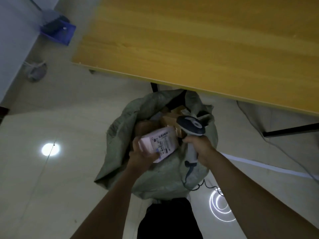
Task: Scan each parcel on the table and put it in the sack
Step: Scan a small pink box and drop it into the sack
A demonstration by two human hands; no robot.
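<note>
A grey-green woven sack (119, 135) stands open on the floor below the table's front edge, with several brown cardboard parcels (170, 119) inside. My left hand (141, 155) grips a white parcel (159, 141) with a printed label, held over the sack's mouth. My right hand (200, 147) grips the handle of a grey handheld scanner (191, 125), whose dark head sits just right of the parcel. The scanner's coiled cable (207, 185) hangs down over the sack.
The yellow wooden table (198, 40) fills the upper right, its near edge above the sack. A blue bin (58, 32) stands on the floor at upper left beside a white wall. A grey object (37, 71) lies on the pale tiled floor.
</note>
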